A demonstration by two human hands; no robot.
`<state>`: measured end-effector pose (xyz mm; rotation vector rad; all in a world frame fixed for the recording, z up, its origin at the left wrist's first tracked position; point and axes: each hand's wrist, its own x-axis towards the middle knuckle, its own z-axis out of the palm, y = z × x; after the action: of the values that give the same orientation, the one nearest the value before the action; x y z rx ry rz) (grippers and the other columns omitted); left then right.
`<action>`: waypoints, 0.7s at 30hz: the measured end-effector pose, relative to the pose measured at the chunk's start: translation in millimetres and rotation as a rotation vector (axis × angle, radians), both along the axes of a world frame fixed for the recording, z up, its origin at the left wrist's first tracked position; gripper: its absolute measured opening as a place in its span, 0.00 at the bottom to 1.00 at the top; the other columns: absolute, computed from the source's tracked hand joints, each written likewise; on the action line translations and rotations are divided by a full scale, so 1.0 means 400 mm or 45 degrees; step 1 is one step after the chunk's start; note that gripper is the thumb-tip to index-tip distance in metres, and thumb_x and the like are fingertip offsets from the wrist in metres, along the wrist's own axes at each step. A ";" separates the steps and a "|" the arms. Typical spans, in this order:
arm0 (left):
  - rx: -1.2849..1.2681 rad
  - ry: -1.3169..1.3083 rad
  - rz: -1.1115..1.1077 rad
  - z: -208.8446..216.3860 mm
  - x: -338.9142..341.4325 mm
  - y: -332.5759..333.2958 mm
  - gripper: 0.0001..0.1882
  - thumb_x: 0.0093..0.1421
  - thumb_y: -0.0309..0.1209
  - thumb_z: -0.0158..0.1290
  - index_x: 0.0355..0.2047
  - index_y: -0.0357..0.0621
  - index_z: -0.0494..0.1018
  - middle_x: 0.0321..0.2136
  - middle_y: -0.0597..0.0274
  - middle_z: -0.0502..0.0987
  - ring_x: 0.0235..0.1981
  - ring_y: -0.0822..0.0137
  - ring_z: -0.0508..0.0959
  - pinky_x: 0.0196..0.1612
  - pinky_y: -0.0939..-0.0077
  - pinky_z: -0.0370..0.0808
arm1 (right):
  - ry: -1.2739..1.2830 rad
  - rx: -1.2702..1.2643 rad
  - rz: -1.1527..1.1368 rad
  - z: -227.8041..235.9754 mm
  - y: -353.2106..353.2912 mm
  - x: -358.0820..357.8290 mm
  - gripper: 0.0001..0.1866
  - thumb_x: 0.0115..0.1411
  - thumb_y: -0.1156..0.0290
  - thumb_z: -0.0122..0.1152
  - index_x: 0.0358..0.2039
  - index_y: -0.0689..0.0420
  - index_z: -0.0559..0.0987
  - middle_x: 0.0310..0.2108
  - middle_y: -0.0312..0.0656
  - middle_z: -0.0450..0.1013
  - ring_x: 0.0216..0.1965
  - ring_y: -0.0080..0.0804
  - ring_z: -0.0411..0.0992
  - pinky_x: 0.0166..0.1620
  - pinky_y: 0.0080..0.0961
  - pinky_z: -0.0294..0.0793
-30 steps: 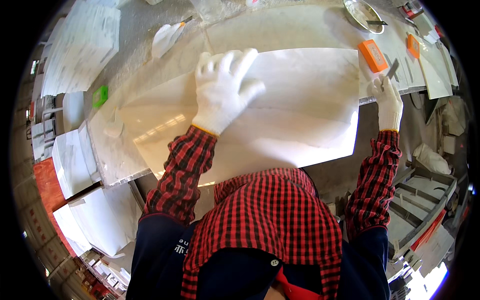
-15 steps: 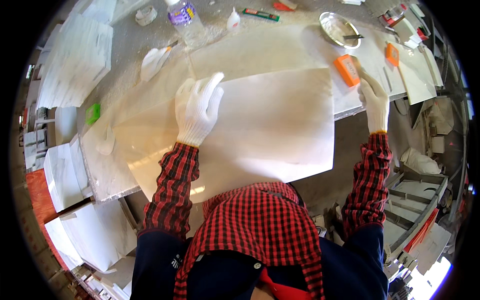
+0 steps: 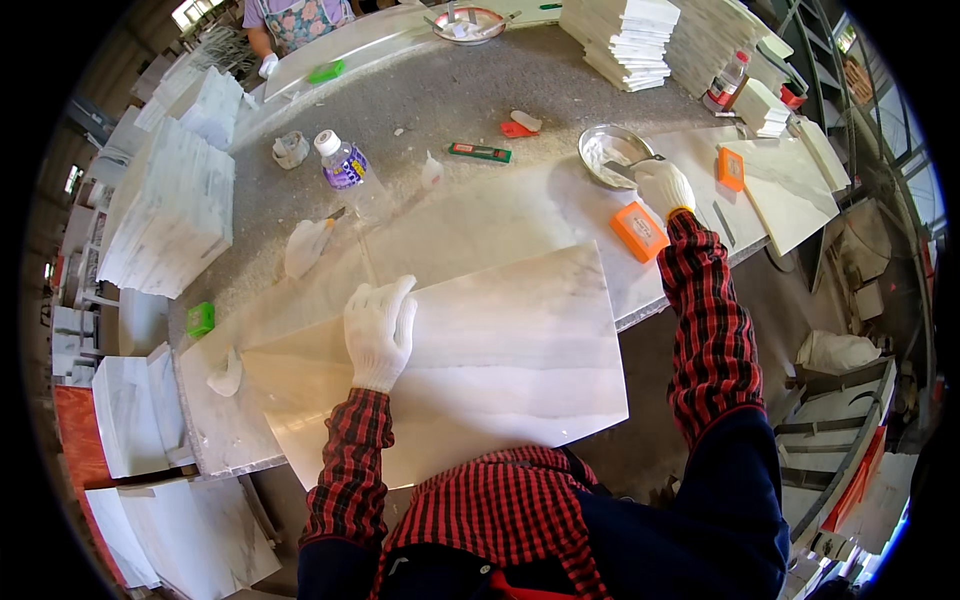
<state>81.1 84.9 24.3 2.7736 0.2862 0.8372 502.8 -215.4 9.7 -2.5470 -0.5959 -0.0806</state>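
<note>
A pale, grey-veined stone slab (image 3: 500, 340) lies at the table's front edge, overhanging it in front of me. Resting flat on its left part is my left hand (image 3: 377, 335), in a white knitted glove, its thumb apart from the fingers. My gloved right hand (image 3: 668, 188) has reached the near right rim of a metal bowl (image 3: 590, 136) of white paste. The dark handle of a flat spatula (image 3: 643, 161) slants out of the bowl right beside this hand's fingers. Whether they grip it is hidden. An orange box (image 3: 639, 232) lies just below the right wrist.
A plastic bottle (image 3: 348, 172), a green-and-red pack (image 3: 480, 152) and a white glove (image 3: 306, 248) lie beyond the slab. Stacked stone tiles (image 3: 170, 210) rise at left. Another orange box (image 3: 731, 169) sits at right. A person in a floral apron (image 3: 305, 22) is at the far left.
My right hand has moved from beside the orange box up to the bowl and its spatula. My left hand stays on the slab. The view has tilted up, showing more of the far table.
</note>
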 end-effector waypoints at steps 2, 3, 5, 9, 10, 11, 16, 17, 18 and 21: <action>-0.020 0.004 0.000 -0.003 0.001 0.002 0.12 0.64 0.30 0.59 0.47 0.47 0.80 0.37 0.60 0.82 0.35 0.53 0.75 0.44 0.58 0.71 | -0.017 -0.076 0.017 -0.007 0.019 0.011 0.17 0.59 0.62 0.55 0.40 0.53 0.88 0.27 0.45 0.82 0.31 0.41 0.81 0.41 0.39 0.78; -0.031 0.004 0.000 -0.001 0.001 0.002 0.12 0.64 0.30 0.59 0.47 0.47 0.80 0.37 0.60 0.82 0.35 0.53 0.75 0.44 0.58 0.72 | -0.029 -0.131 0.034 -0.015 0.023 0.026 0.16 0.59 0.62 0.55 0.39 0.52 0.88 0.27 0.44 0.82 0.32 0.41 0.81 0.41 0.40 0.78; -0.009 0.011 0.004 0.002 0.000 0.000 0.12 0.64 0.30 0.59 0.48 0.47 0.80 0.37 0.60 0.82 0.35 0.53 0.75 0.44 0.58 0.72 | -0.005 -0.175 0.047 -0.035 0.033 0.051 0.15 0.58 0.63 0.55 0.37 0.52 0.88 0.28 0.43 0.82 0.33 0.43 0.81 0.41 0.40 0.78; 0.005 0.002 -0.010 -0.005 0.003 0.002 0.13 0.64 0.30 0.58 0.48 0.47 0.79 0.37 0.59 0.82 0.35 0.53 0.76 0.45 0.57 0.72 | -0.236 -0.347 0.306 -0.094 0.020 0.116 0.13 0.54 0.68 0.58 0.38 0.52 0.87 0.30 0.42 0.81 0.34 0.45 0.80 0.39 0.41 0.78; 0.004 -0.009 -0.023 -0.007 0.010 0.000 0.13 0.64 0.31 0.58 0.49 0.47 0.79 0.37 0.59 0.82 0.35 0.53 0.76 0.44 0.57 0.72 | -0.390 -0.446 0.433 -0.102 -0.003 0.141 0.14 0.54 0.69 0.59 0.39 0.52 0.87 0.30 0.42 0.81 0.34 0.46 0.80 0.38 0.40 0.78; 0.002 -0.022 -0.039 -0.010 0.018 -0.002 0.13 0.64 0.31 0.58 0.49 0.47 0.79 0.37 0.59 0.82 0.35 0.53 0.76 0.44 0.57 0.72 | -0.484 -0.505 0.554 -0.105 -0.032 0.167 0.14 0.54 0.70 0.59 0.39 0.53 0.87 0.29 0.42 0.80 0.31 0.42 0.79 0.35 0.38 0.76; 0.025 0.014 0.036 -0.005 -0.020 0.009 0.13 0.65 0.31 0.58 0.49 0.48 0.79 0.37 0.59 0.81 0.37 0.53 0.75 0.45 0.58 0.71 | 0.829 0.452 0.110 0.016 0.020 0.019 0.12 0.62 0.69 0.60 0.43 0.57 0.87 0.22 0.32 0.72 0.20 0.19 0.67 0.22 0.21 0.62; 0.031 0.008 0.040 -0.001 -0.008 -0.001 0.13 0.65 0.30 0.57 0.49 0.48 0.79 0.37 0.60 0.81 0.37 0.53 0.75 0.46 0.58 0.71 | 0.905 0.531 0.079 0.042 -0.008 0.005 0.14 0.64 0.66 0.59 0.44 0.56 0.87 0.22 0.27 0.71 0.21 0.11 0.64 0.23 0.15 0.61; 0.040 0.013 0.055 0.003 -0.004 -0.009 0.12 0.65 0.30 0.57 0.49 0.48 0.79 0.37 0.60 0.81 0.37 0.53 0.75 0.46 0.58 0.70 | 0.915 0.566 0.075 0.043 -0.025 -0.004 0.14 0.64 0.66 0.59 0.44 0.56 0.87 0.22 0.27 0.71 0.21 0.11 0.63 0.23 0.15 0.61; 0.010 -0.033 0.005 0.018 0.009 -0.015 0.12 0.64 0.29 0.57 0.48 0.45 0.79 0.32 0.57 0.79 0.33 0.52 0.72 0.40 0.57 0.69 | 0.934 0.673 0.050 0.046 -0.051 -0.036 0.13 0.63 0.66 0.60 0.43 0.56 0.87 0.22 0.27 0.71 0.21 0.11 0.63 0.23 0.17 0.60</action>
<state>84.8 78.7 31.4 2.7686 0.2846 0.8761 488.3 -235.8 28.3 -1.8580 -0.2746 0.6035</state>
